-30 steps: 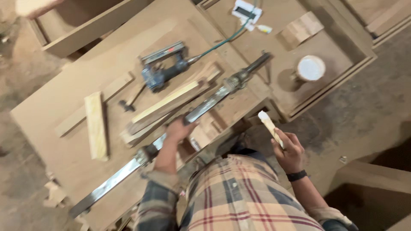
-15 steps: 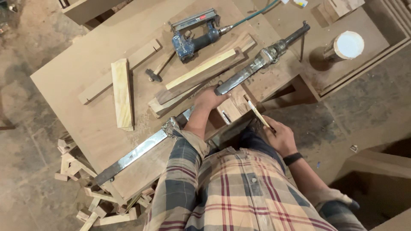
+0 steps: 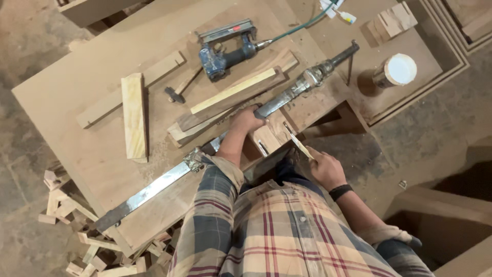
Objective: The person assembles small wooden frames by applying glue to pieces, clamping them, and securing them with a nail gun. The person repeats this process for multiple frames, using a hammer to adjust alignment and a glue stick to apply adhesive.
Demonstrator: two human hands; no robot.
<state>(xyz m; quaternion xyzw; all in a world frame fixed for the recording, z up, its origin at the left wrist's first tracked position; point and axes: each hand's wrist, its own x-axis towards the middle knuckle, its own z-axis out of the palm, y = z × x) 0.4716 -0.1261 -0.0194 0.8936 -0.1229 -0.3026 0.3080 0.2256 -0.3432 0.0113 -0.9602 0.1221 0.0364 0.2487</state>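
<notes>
My left hand (image 3: 247, 120) rests on a long metal bar clamp (image 3: 230, 137) that lies slantwise across the wooden workbench (image 3: 87, 107), fingers curled over the bar beside a small wooden block (image 3: 268, 139). My right hand (image 3: 324, 168) is off the bench's near edge and holds a thin light wooden strip (image 3: 298, 144) that points up toward the block. Just beyond the clamp lie stacked wooden slats (image 3: 230, 100).
A blue pneumatic nailer (image 3: 225, 51) with a green hose, a small hammer (image 3: 179, 90) and two wood pieces (image 3: 134, 115) lie on the bench. A white-lidded can (image 3: 395, 71) stands at the right. Offcuts (image 3: 66, 205) litter the floor at left.
The view has swung so the bench sits lower and more central. My right hand with the strip has come closer to the block; my left hand stays on the clamp.
</notes>
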